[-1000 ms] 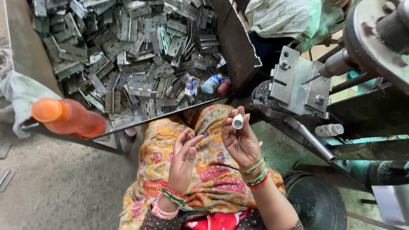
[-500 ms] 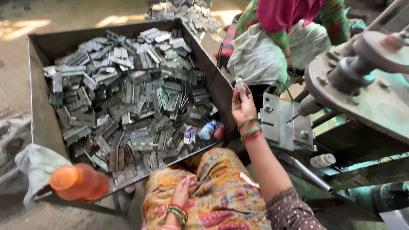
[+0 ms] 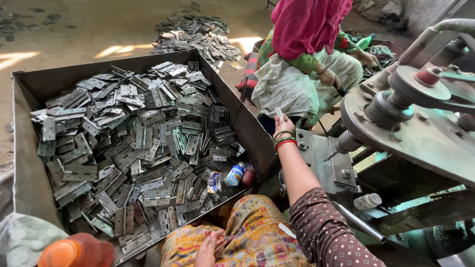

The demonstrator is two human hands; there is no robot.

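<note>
Small pale piece [image 3: 278, 112] sits pinched in my right grip [image 3: 284, 126], fingers pressed together on it, arm stretched out ahead over the far corner of the metal bin [image 3: 247, 123]. What the piece is, can't tell, too small. Bangles [image 3: 284, 143] on that wrist, just behind the grip. Left of the grip, the bin is heaped with grey metal hinges [image 3: 133, 143]; at its near corner, below the grip, lie a small blue-and-white bottle [image 3: 235, 174] and a packet [image 3: 213, 182]. Right of the grip, close by, a steel block of the machine [image 3: 329, 160], with its big round wheel [image 3: 420, 89] further right. Just beyond the grip, another person [image 3: 307, 64] sits in pink and pale green cloth. My left grip [image 3: 210, 247] rests on my lap on the patterned cloth [image 3: 252, 232], fingers loosely curled, holding nothing that I can see. Orange-capped bottle [image 3: 74, 251] well left of it. More hinges lie scattered on the floor [image 3: 195, 32] far ahead.
</note>
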